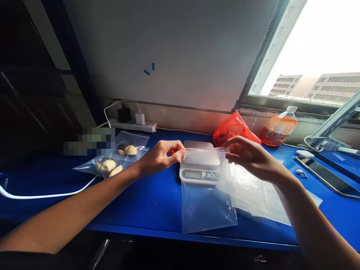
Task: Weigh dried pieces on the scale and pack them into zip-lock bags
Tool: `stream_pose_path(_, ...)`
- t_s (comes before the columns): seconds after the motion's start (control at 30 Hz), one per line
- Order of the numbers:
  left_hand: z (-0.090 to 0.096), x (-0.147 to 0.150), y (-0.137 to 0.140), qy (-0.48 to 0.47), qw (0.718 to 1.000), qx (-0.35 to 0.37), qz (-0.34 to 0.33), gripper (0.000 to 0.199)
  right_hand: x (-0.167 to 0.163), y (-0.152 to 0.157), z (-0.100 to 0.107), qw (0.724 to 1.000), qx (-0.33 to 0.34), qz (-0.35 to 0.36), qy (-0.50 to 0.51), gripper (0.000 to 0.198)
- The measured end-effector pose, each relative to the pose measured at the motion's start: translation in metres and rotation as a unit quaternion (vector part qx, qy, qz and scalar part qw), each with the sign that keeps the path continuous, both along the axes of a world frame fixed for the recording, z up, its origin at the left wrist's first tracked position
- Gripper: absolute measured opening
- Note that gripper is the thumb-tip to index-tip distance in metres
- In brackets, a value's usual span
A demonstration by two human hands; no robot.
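My left hand [168,154] pinches the top left corner of a clear zip-lock bag [206,210]. The bag's top right corner is gripped by my right hand [247,155]. Between my hands the red-lined zip edge is stretched straight, and the see-through bag hangs flat with nothing visible inside. Behind its upper part stands a white kitchen scale [187,174], partly seen through the plastic. Under my right wrist lies a pile of clear plastic bags [253,195].
Left on the blue table [157,206] lie zip-lock bags holding pale, rounded pieces [109,165]. At the back are a power strip [150,126], a red plastic bag [234,127] and an orange drink bottle [280,126]. A phone [327,176] and an earbud [302,173] lie at right.
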State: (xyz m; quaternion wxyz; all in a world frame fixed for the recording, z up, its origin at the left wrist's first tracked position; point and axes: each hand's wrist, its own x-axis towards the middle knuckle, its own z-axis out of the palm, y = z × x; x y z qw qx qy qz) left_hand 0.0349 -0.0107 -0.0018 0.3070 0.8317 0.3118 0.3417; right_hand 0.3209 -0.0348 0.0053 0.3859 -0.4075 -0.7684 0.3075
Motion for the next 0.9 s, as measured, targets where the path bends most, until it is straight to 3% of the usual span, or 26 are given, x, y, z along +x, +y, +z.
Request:
stream_pose_path(0.23, 0.001, 0.002, 0.002, 0.067, 0.997, -0.020, -0.042, 0.023, -0.003, 0.002, -0.002, 0.990, -0.033, -0.013, 0.136, 0.020)
stream_pose_path(0.33, 0.006, 0.003, -0.001, 0.103, 0.994, -0.015, -0.031, 0.025, -0.001, 0.005, -0.002, 0.988, -0.007, -0.031, 0.151, 0.017)
stream_pose_path(0.43, 0.017, -0.009, 0.005, 0.166, 0.986, 0.011, 0.031, 0.026, 0.013, 0.007, 0.004, 0.991, 0.014, -0.065, 0.116, 0.012)
stream_pose_path(0.5, 0.024, -0.030, 0.018, 0.237, 0.965, 0.033, 0.106, 0.026, 0.030, 0.007, 0.010, 0.989, 0.031, -0.098, 0.108, 0.010)
stream_pose_path(0.53, 0.026, -0.043, 0.028, 0.269, 0.948, 0.041, 0.166, 0.028, 0.041, 0.008, 0.012, 0.986, 0.042, -0.118, 0.109, 0.008)
stream_pose_path(0.6, 0.024, -0.072, 0.049, 0.348, 0.886, 0.064, 0.301, 0.036, 0.063, 0.011, 0.014, 0.982, 0.041, -0.164, 0.085, 0.007)
stream_pose_path(0.67, 0.015, -0.099, 0.070, 0.396, 0.827, 0.061, 0.394, 0.051, 0.084, 0.016, 0.009, 0.979, -0.016, -0.204, 0.003, 0.009)
stream_pose_path(0.73, 0.004, -0.117, 0.084, 0.418, 0.809, -0.015, 0.413, 0.063, 0.102, 0.024, -0.001, 0.960, -0.107, -0.232, -0.111, 0.009)
stream_pose_path(0.8, -0.004, -0.124, 0.092, 0.424, 0.805, -0.037, 0.412, 0.058, 0.115, 0.033, -0.012, 0.931, -0.175, -0.253, -0.195, 0.011)
stream_pose_path(0.9, -0.005, -0.118, 0.094, 0.413, 0.815, -0.024, 0.406, 0.038, 0.124, 0.037, -0.018, 0.916, -0.145, -0.286, -0.241, 0.021)
